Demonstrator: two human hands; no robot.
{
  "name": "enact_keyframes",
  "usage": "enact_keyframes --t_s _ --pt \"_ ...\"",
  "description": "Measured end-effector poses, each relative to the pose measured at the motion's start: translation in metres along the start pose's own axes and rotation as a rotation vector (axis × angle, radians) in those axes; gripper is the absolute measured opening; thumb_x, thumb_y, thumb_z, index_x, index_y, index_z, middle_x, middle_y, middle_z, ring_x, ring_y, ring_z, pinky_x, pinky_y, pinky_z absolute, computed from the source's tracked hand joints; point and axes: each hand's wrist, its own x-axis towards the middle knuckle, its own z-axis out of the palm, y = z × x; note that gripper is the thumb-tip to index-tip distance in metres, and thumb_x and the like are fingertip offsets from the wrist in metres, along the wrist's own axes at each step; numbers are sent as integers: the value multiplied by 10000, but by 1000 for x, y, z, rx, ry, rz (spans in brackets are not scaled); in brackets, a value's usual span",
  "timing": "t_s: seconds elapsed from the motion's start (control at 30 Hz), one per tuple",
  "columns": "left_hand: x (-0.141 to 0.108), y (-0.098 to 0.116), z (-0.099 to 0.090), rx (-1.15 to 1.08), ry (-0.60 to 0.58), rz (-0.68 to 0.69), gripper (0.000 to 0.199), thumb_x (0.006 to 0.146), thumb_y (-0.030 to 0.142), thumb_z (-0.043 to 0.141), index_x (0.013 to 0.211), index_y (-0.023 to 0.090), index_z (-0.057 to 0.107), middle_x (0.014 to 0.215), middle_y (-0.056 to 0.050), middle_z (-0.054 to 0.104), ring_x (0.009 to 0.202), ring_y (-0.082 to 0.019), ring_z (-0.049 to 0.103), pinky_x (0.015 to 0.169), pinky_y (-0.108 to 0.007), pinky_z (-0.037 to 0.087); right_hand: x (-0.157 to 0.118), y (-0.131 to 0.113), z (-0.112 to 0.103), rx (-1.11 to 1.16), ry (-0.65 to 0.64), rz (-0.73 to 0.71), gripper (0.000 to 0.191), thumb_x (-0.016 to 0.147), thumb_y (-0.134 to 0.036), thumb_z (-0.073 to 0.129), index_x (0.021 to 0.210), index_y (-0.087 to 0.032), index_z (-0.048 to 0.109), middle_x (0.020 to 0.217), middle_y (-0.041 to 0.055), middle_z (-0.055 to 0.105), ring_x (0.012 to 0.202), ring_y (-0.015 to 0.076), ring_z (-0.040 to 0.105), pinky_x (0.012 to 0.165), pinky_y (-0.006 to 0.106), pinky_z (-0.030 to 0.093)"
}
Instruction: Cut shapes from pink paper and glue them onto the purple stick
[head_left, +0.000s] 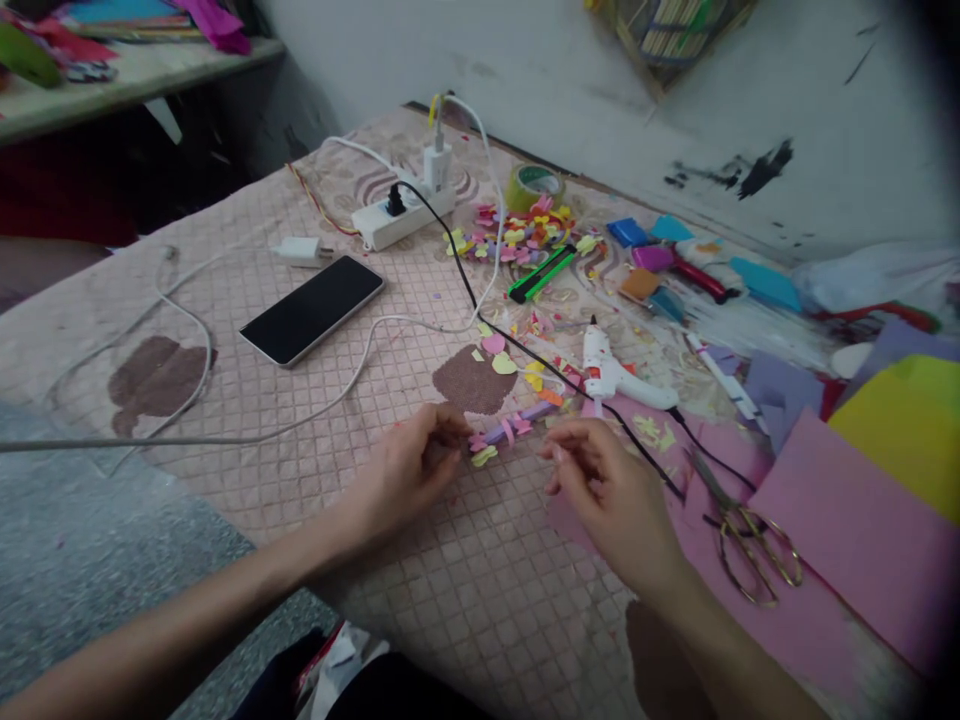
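A thin purple strip [496,433] with small pink and yellow shapes on it lies on the quilted cloth between my hands. At its left end is my left hand [412,462], fingers curled, the fingertips close to a pink piece; whether they grip it is too small to tell. My right hand [611,490] is just right of the strip, apart from it, its fingers bent and loosely parted with nothing visible in them. Beyond the strip lie a pink heart shape [493,344] and a pale yellow one [505,363].
A white glue gun [619,378], gold-handled scissors [754,545] and pink sheets [862,530] are at the right. A phone [313,308], power strip [405,217], green cutter [541,274], tape roll [535,186] and cut shapes [517,235] lie farther back. Cables cross the cloth.
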Motion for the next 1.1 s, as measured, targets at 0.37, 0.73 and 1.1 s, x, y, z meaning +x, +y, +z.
enact_keyframes --t_s 0.37,0.73,1.1 --pt "-3 16 5 29 1 46 267 765 16 482 975 181 494 907 -25 602 809 -123 580 703 -266 491 0 2 12 26 -93 25 158 847 -172 440 988 -202 502 728 10 633 524 116 573 488 231 419" --pt "-6 18 9 -39 -25 -10 175 804 75 506 951 169 514 876 -24 622 753 -113 590 665 -245 492 -4 5 11 -17 13 -15 113 851 -182 473 948 -205 526 679 -18 548 520 103 490 486 232 394" --pt "-7 15 12 75 35 9 119 841 168 534 949 174 582 896 -34 579 711 -105 526 621 -232 451 -16 2 21 -27 25 -368 276 844 -74 489 1069 -211 571 974 53 507 856 148 533 721 280 486"
